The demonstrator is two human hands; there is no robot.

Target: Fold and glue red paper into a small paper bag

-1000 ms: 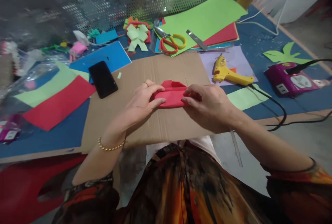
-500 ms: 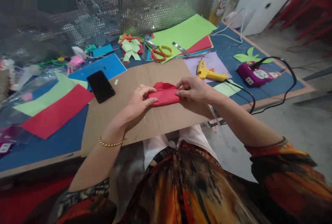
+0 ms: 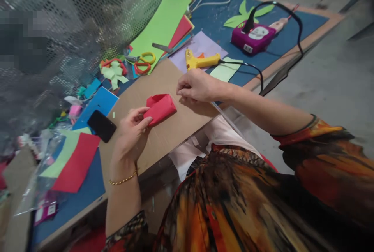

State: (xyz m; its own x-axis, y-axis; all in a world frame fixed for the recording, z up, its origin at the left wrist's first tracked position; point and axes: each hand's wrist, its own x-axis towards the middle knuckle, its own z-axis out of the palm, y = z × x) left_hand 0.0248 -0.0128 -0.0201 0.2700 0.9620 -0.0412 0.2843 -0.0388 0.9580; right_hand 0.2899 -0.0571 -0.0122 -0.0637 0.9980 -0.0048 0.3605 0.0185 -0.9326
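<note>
The left hand pinches the folded red paper at its near corner, so the fold stays flat on the cardboard sheet. The right hand, fingers closed together and holding nothing visible, rests on the cardboard just beyond the paper, near the yellow glue gun.

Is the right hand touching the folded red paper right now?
Apart. The head view shows bare cardboard between the right hand and the red paper, which only the left hand holds.

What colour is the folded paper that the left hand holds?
Red. The folded paper, pinched by the left hand, shows best in the head view.
</note>
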